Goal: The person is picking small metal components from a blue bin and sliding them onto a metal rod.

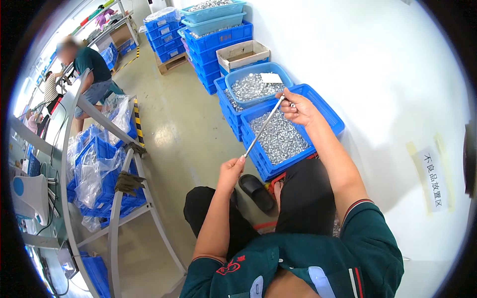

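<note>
The rod [262, 132] slants away rightward above the crate [325, 111], left hand [230, 174] pinching its near end, right hand [299, 110] its far end.

Rod [264, 128] over crate [328, 110], small parts [279, 141] inside, basin [284, 75] behind, wall [377, 89] right

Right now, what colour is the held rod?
The rod is silvery grey, clearest in the head view.

Silvery on the thin rod [266, 125] and small metal parts [279, 141]; deep blue on the crate [325, 107], paler blue on the basin [256, 103]; dark green on the polo shirt [303, 251]; black on the trousers [305, 198] and slipper [257, 192]; striped yellow-and-black on the floor tape [137, 121].
</note>
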The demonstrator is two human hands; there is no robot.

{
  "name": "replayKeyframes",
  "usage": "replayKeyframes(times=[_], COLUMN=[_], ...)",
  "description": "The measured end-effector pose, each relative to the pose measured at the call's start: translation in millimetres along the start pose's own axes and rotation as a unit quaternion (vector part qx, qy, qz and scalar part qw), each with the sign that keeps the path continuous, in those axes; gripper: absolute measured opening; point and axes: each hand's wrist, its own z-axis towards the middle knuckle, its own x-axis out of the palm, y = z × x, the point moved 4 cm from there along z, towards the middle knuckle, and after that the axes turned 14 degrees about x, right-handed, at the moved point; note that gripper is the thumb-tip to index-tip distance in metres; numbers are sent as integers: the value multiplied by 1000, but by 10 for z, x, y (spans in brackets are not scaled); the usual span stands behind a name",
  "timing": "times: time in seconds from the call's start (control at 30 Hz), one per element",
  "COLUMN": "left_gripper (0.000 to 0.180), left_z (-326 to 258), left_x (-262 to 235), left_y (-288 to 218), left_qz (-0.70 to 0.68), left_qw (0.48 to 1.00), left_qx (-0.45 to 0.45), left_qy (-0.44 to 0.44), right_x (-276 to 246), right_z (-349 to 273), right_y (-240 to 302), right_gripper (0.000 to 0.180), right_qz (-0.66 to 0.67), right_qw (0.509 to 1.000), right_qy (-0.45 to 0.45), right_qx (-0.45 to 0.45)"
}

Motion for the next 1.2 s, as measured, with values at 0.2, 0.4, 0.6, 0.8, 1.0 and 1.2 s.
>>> replayKeyframes(times=[0.2, 0.4, 0.6, 0.8, 1.0, 1.2], left_gripper=[39, 38, 37, 37, 38, 38], left_z=[-4, -59, 1, 37, 8, 52], left_x=[36, 48, 93, 101, 129, 82], left_y=[7, 25, 32, 54, 48, 151], left_qz=[-11, -72, -42, -19, -21, 46], left_qw=[1000, 994, 998, 1000, 1000, 997], left_qx=[9, -81, -35, -19, -13, 39], left_qy=[4, 21, -6, -9, -9, -43], right_x=[-61, 92, 48, 71, 7, 100], right_z=[36, -9, 51, 17, -26, 7], right_y=[-9, 66, 37, -26, -4, 38], right_gripper=[29, 20, 20, 23, 22, 24], right_qz=[-4, -240, -164, -16, -110, -154], right_qw=[1000, 954, 983, 1000, 991, 983], right_qy=[-7, -162, -66, -1, -49, -81], right_qx=[-16, -83, -50, -20, -53, -53])
